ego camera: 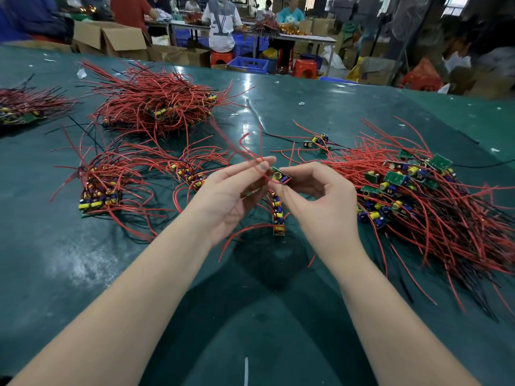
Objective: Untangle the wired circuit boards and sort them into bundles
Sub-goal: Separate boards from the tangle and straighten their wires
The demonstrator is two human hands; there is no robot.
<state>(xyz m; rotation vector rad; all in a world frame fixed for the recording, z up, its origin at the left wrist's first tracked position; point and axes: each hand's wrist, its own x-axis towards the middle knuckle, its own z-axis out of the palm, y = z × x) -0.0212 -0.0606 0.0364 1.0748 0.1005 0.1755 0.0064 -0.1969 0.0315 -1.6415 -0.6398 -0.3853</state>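
Observation:
My right hand (pixel 315 196) pinches a small green circuit board (pixel 281 176) with a yellow and a blue part, held above the table's middle. Just left of it, my left hand (pixel 237 193) pinches that board's red wires (pixel 250 154) between thumb and fingertips; the wires blur upward to the left. Below both hands a short row of stacked boards (pixel 278 215) lies on the green table (pixel 69 260). A loose tangled heap of boards and red wires (pixel 423 196) spreads at the right. A sorted bundle (pixel 101 190) lies at the left, a smaller one (pixel 191 175) beside it.
A large heap of red wires (pixel 156 104) sits at the back centre, another pile (pixel 22 107) at the far left edge. A few stray boards (pixel 317 142) lie behind my hands. Beyond the table are people, cardboard boxes (pixel 111 37), blue crates (pixel 249 64).

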